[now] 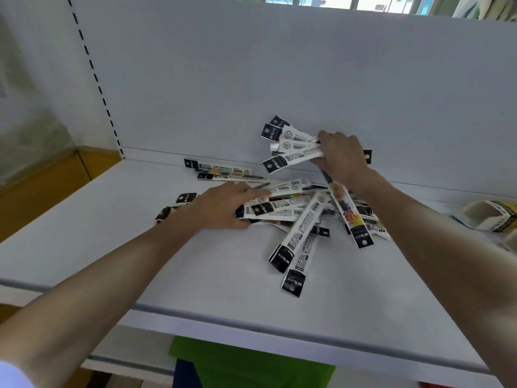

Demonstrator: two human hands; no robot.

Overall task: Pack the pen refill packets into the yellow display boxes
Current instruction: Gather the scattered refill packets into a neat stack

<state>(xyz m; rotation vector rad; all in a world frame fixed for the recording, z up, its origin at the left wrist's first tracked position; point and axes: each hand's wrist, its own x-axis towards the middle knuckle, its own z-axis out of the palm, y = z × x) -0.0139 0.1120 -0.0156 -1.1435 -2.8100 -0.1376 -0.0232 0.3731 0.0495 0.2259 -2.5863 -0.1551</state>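
Several long white pen refill packets with black ends lie in a loose pile (296,208) on a white shelf (195,275). My right hand (341,158) is raised above the pile and grips a fanned bundle of packets (288,144) that points left. My left hand (223,205) lies flat on the left side of the pile, fingers spread on packets, gripping none that I can see. A yellow display box (492,217) lies on its side at the far right edge of the shelf, partly cut off.
A white back panel (279,79) rises right behind the pile. A slotted upright (95,77) stands at the left. The shelf's front lip (251,326) runs across below. Green and blue items (237,365) sit on the level beneath.
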